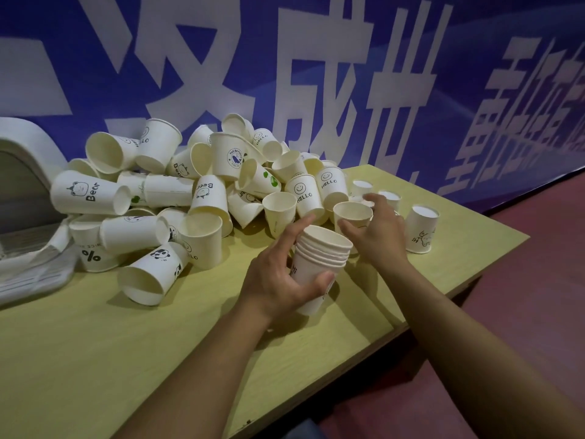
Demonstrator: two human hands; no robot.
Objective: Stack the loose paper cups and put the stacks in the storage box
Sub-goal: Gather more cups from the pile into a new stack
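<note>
Early stage of stacking: a large pile of loose cups (196, 191) is lying jumbled on the table (95, 359), against the blue banner (316, 58), so most of the work is remaining; what appears to be the storage box (22, 172) is showing only partly at the left edge, with no stack visible inside it. A few upside-down cups (422, 229) are standing apart at the right. The left hand (278, 280) is gripping a short stack (319, 264) of several nested cups, held upright above the table. The right hand (376, 229), close beside, is closing its fingers around a single cup (352, 215), judged to be the next addition
</note>
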